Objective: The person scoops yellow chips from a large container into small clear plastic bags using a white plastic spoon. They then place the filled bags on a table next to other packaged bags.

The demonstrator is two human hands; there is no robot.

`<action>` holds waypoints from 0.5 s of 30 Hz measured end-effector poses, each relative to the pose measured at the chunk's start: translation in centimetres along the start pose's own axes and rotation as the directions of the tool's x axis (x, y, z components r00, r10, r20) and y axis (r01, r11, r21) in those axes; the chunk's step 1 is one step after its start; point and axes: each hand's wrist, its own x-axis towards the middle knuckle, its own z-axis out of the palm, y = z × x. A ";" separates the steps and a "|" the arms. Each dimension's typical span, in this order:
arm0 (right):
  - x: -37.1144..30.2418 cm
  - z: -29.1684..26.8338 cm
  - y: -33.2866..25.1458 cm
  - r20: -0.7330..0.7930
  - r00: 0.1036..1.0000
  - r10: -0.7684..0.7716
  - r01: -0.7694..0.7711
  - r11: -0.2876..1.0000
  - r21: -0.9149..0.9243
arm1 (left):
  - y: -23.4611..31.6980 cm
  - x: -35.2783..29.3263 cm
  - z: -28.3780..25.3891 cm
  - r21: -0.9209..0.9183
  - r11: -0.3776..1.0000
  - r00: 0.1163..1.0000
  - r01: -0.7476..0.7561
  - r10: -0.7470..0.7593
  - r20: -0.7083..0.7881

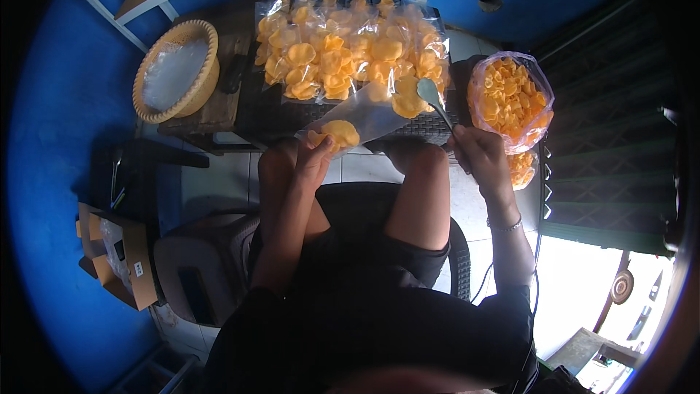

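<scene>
Head view, left hand [315, 163]: fingers clamped on a clear bag [379, 118] with orange chips [341, 133] inside, near the table's front edge
Right hand [479, 155]: fingers closed around a greenish spoon [430, 93], its bowl near the bag's far end
Filled bags [335, 55]: on the dark table [262, 118]
Large open bag [519, 144]: chip-filled, right
Yellow basket [207, 87]: left, holding clear plastic [173, 73]

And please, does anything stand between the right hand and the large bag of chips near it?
Nothing visible does. The right hand, holding a spoon-like tool, shows just below and left of the large bag, with no other thing between them.
</scene>
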 end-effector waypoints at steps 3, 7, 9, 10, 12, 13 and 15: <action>0.2 0.2 0.1 -0.017 1.000 0.007 -0.007 1.000 -0.019 | 0.0 -0.1 0.2 -0.055 0.997 0.999 -0.050 0.050 -0.018; 0.2 0.1 0.2 -0.030 0.999 0.023 -0.025 0.998 -0.058 | 0.0 -0.3 0.3 -0.048 0.997 0.996 -0.068 0.066 -0.055; 0.2 0.0 0.2 -0.038 0.999 0.014 -0.017 0.997 -0.077 | -0.2 -0.3 0.1 -0.053 0.995 0.994 -0.084 0.079 -0.077; 0.2 0.0 0.2 -0.029 0.999 0.019 -0.021 0.997 -0.069 | -0.2 -0.2 0.0 -0.040 0.997 0.996 -0.064 0.061 -0.066; 0.2 0.2 0.3 -0.020 1.000 0.016 -0.017 0.999 -0.044 | -0.1 0.0 -0.3 -0.018 1.000 0.998 -0.016 0.015 -0.065; 0.2 0.2 0.3 -0.020 1.000 0.012 -0.013 0.998 -0.059 | -0.1 0.1 -0.4 -0.029 0.998 0.999 -0.047 0.047 -0.021; 0.3 0.2 0.4 -0.014 1.000 0.007 -0.008 0.997 -0.082 | -0.1 0.0 -0.2 -0.036 0.996 0.997 -0.078 0.078 0.007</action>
